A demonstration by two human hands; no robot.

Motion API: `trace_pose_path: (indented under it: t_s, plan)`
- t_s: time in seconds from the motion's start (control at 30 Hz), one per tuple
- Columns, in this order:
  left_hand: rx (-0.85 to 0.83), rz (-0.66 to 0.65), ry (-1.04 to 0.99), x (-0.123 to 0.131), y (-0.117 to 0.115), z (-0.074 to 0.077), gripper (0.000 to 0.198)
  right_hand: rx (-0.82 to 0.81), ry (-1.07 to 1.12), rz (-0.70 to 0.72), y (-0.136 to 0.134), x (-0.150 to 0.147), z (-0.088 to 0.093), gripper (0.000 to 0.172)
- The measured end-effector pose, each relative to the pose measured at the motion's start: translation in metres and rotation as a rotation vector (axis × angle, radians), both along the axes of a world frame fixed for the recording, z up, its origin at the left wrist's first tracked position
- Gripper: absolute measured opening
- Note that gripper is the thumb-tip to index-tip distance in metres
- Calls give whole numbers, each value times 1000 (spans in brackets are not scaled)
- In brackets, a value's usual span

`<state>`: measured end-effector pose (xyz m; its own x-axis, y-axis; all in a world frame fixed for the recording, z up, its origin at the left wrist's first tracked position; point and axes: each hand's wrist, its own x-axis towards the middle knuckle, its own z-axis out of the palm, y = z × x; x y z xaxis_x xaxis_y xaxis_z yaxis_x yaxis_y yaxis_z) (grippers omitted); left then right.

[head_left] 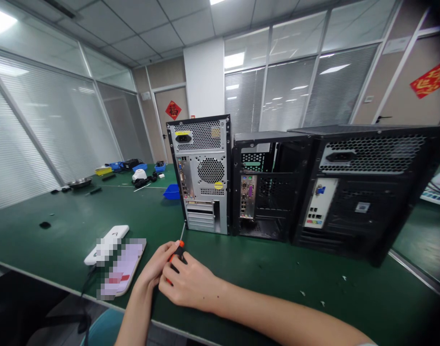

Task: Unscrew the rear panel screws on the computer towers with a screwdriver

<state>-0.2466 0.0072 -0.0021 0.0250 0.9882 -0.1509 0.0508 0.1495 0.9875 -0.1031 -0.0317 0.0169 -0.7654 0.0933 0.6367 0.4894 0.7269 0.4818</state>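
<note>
Both my hands are closed around one screwdriver with an orange and black handle point(178, 251). My left hand point(157, 262) grips it near the front of the handle. My right hand point(187, 281) wraps the handle further back. The thin metal shaft points away from me, and its tip is at the lower left edge of a silver-backed computer tower point(205, 187). Whether the tip touches a screw is too small to tell. The tower stands upright with its rear panel facing me, showing a power socket, a round fan grille and slot covers.
Two black computer cases point(270, 192) point(360, 202) stand right of the silver-backed tower. A phone point(133, 262) and a white power bank point(120, 234) lie at left. Further back are a blue tray point(172, 192), a metal bowl point(80, 182) and cables. Small white scraps dot the green table point(263, 269).
</note>
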Motion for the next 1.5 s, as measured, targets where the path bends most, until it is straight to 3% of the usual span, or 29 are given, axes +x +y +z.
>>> trace_pose_path:
  t_s: [0.23, 0.53, 0.77, 1.5]
  plan:
    - [-37, 60, -53, 4, -1, 4, 40, 16, -27, 22, 1, 1, 1, 15]
    - [-1, -15, -15, 4, -2, 9, 44, 3, -92, 57, -1, 1, 3, 17]
    - [-8, 5, 47, 10, -6, 19, 49, -15, -138, 68, -2, 1, 5, 19]
    - [29, -6, 156, 1, 7, -1, 50, 48, -177, 81, 2, 2, -2, 25]
